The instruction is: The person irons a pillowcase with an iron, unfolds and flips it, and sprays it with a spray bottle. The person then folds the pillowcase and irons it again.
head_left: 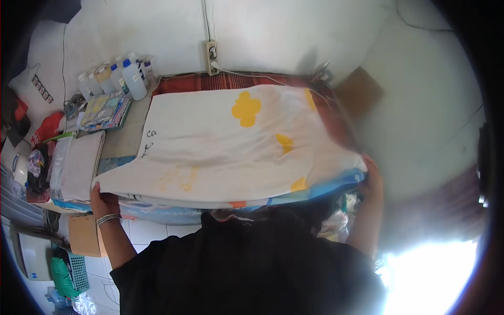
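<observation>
A: Both hands are full! The left hand (100, 197) is closed on the near left corner of the white cloth (205, 126), thumb on top; the right hand (371, 176) has the near right corner, by the blue band.

B: So the near edge hangs in the air between them, sagging a little?

A: It does, and the rest lies spread across the red striped cover (181, 83), wrinkled toward the right. If one hand pulls harder, I'd expect the whole thing to skew and those creases to deepen.

B: And if a corner slips?

A: That edge would drop, likely on the near side. Watch the left, too: a folded pale item (84, 160) sits just beside that hand, and a careless sweep could drag it.

B: Farther out?

A: Books (106, 111) and bottles (134, 81) on the grey bench (118, 148), near the cloth's far left corner. A wide flick there could topple the bottles!

B: And behind?

A: A pale cable (247, 73) at the back, which could snag the far edge.
</observation>
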`<state>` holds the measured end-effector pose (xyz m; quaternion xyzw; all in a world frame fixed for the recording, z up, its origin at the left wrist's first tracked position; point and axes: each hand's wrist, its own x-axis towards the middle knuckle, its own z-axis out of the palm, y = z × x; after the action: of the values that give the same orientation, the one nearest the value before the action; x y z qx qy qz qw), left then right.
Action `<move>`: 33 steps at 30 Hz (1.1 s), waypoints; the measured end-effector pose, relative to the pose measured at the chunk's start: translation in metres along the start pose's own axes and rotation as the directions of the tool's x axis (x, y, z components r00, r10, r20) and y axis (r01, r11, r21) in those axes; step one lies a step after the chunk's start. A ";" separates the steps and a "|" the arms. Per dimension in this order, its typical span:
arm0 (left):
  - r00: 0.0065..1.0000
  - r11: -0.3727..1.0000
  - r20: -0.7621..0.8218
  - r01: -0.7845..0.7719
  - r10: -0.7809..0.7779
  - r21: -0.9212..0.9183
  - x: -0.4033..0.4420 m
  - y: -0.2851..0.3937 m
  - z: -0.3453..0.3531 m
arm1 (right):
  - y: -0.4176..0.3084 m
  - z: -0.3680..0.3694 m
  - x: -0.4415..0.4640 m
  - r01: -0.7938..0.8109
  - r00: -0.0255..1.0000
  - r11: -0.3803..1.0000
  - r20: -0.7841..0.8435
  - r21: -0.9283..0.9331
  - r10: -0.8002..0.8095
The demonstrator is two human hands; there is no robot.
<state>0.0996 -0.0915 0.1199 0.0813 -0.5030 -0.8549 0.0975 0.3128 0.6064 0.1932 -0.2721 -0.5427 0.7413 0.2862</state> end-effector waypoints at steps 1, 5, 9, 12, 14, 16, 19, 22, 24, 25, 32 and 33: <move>0.999 0.993 -0.030 -0.021 0.018 -0.118 0.012 0.001 0.005 | -0.005 0.002 0.011 -0.014 1.000 0.999 0.019 0.042 0.013; 0.967 0.973 -0.214 -0.175 0.141 -0.148 0.025 0.029 0.080 | -0.021 0.019 0.070 -0.060 0.995 0.988 0.084 0.142 0.048; 0.960 0.969 -0.198 -0.220 0.196 -0.109 0.077 0.030 0.119 | -0.031 0.055 0.135 -0.092 0.986 0.979 0.155 0.182 0.063; 0.948 0.965 -0.186 -0.262 0.258 0.002 0.140 0.016 0.134 | -0.027 0.086 0.185 -0.140 0.985 0.977 0.123 0.162 0.121; 0.923 0.955 -0.246 -0.281 0.296 0.096 0.178 0.001 0.152 | -0.021 0.121 0.205 -0.057 0.991 0.980 0.128 0.189 0.032; 0.923 0.950 -0.236 -0.277 0.305 0.144 0.206 -0.009 0.175 | 0.022 0.112 0.293 -0.046 0.952 0.995 0.306 0.087 0.017; 0.923 0.924 -0.220 -0.245 0.314 0.292 0.267 -0.049 0.188 | 0.040 0.137 0.336 0.031 0.903 0.996 0.429 -0.086 0.009; 0.876 0.664 -0.212 -0.151 0.434 0.732 0.317 -0.078 0.212 | 0.066 0.157 0.377 0.068 0.913 0.970 0.406 -0.234 0.034; 0.902 0.574 -0.199 -0.063 0.383 0.817 0.350 -0.111 0.211 | 0.080 0.171 0.394 0.066 0.932 0.942 0.357 -0.328 0.059; 0.914 0.525 -0.196 -0.022 0.356 0.851 0.366 -0.129 0.211 | 0.087 0.177 0.398 -0.042 0.955 0.967 0.273 -0.252 0.112; 0.988 0.211 -0.060 0.029 0.141 0.977 0.429 -0.237 0.184 | 0.198 0.149 0.474 0.087 0.990 0.791 0.143 -0.605 0.001; 0.971 0.306 -0.097 0.026 0.219 0.952 0.435 -0.245 0.179 | 0.183 0.161 0.458 0.162 0.984 0.711 0.165 -0.684 -0.066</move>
<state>-0.3844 0.0674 -0.0266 0.1814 -0.8988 -0.3756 0.1347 -0.1406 0.7863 0.0169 -0.2774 -0.8140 0.4803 0.1728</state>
